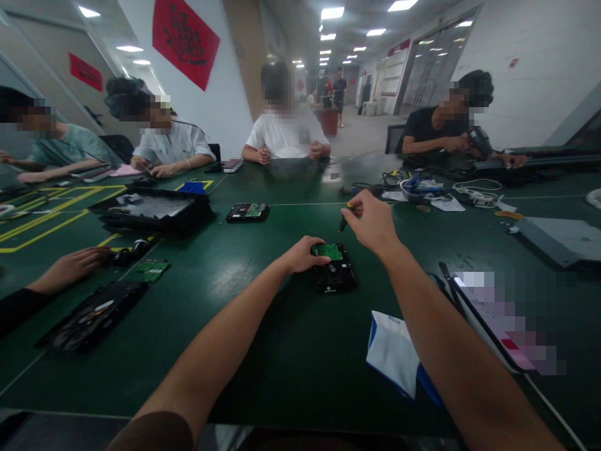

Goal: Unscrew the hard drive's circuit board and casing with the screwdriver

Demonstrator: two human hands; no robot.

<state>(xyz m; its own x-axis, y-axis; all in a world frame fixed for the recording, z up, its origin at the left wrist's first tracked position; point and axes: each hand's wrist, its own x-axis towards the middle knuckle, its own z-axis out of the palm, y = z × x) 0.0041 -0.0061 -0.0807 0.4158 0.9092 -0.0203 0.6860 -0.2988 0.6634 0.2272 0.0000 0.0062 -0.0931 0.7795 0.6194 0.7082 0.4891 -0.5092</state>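
Observation:
A black hard drive (335, 274) with a green circuit board (329, 252) on its upper face lies on the green table in front of me. My left hand (306, 254) grips its left side, the thumb resting over the near edge of the board. Above and to the right of the drive, my right hand (373, 222) is closed around a small screwdriver (344, 219) with a dark handle and a yellow end. The screwdriver points downward, and its thin tip is too small to make out. Part of the drive's left edge is hidden under my left fingers.
Another hard drive (247, 212) lies farther back. To the left are black trays (154, 210), a loose green board (153, 270), a black opened device (91, 313) and a co-worker's hand (82, 264). A white-and-blue packet (393, 352), cables (422, 186) and a grey metal case (561, 239) lie rightward.

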